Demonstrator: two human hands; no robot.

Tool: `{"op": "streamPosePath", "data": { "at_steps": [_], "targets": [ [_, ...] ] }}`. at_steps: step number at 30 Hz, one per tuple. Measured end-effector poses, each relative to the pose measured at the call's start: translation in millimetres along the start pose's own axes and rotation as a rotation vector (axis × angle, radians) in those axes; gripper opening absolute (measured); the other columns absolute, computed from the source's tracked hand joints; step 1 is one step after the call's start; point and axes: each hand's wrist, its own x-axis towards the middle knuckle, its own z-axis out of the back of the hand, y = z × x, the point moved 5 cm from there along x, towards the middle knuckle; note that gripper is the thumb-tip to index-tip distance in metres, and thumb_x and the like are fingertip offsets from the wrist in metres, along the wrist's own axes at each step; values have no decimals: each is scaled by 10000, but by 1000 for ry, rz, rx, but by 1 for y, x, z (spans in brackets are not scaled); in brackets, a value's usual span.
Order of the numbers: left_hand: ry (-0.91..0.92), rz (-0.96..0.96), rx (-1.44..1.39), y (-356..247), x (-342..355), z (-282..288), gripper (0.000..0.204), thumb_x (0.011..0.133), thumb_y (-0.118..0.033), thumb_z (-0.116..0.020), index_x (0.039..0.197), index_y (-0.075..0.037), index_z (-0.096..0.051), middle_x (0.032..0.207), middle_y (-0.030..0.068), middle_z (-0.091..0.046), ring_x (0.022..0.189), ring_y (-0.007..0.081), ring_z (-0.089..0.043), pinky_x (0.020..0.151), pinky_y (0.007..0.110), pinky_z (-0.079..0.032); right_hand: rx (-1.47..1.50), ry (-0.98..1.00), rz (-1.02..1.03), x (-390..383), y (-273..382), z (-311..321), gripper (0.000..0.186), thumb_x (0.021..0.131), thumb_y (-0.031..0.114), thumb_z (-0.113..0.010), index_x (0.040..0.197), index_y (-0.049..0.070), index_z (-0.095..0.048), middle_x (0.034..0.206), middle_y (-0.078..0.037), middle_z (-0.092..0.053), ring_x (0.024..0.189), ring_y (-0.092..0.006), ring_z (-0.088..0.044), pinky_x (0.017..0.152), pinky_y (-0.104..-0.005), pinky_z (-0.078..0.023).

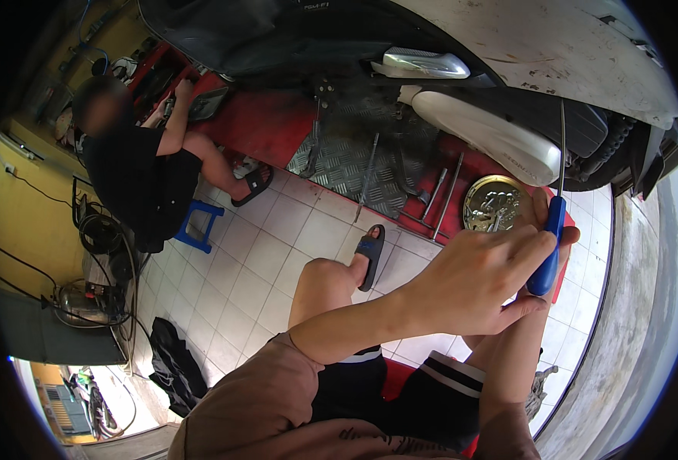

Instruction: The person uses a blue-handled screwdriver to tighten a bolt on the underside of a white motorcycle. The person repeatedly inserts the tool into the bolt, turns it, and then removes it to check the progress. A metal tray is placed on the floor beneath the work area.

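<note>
Fingers of your left hand (481, 268) curl around the blue-handled screwdriver (553, 230), its shaft toward twelve; your right hand (568, 235) sits behind, its grip I cannot tell. At ten, a round tray (470, 193); tiled floor (266, 257) stretches toward nine, edged by a red platform (258, 134); a scooter (507, 54) bounds twelve.

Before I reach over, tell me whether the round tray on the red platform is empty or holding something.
Holding something: small metal pieces lie loose inside the round tray.
</note>
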Motion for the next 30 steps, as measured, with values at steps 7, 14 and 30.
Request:
{"op": "streamPosePath", "data": {
  "at_steps": [7,14,30],
  "targets": [
    [-40,-96,42,4,-5,-4,591,685,-166,-819,1212,-59,-575,888,75,-605,628,242,-641,543,353,-524,49,121,-11,2,6,-17,552,845,469,-744,1066,47,-466,703,33,-415,586,-68,-411,519,-237,-351],
    [-74,17,59,3,6,0,474,696,-273,-865,994,-16,-600,760,67,-588,573,190,-582,523,296,-495,40,126,-85,5,4,-5,543,793,384,-811,1030,23,-481,728,-5,-483,619,-94,-475,523,-253,-414],
    [-24,-10,58,0,5,0,496,739,-209,-836,1114,6,-592,868,93,-651,668,182,-650,609,294,-534,18,210,-114,8,9,-2,512,866,360,-749,1086,-10,-473,712,-14,-506,552,-39,-471,485,-175,-399]
  ]
}}
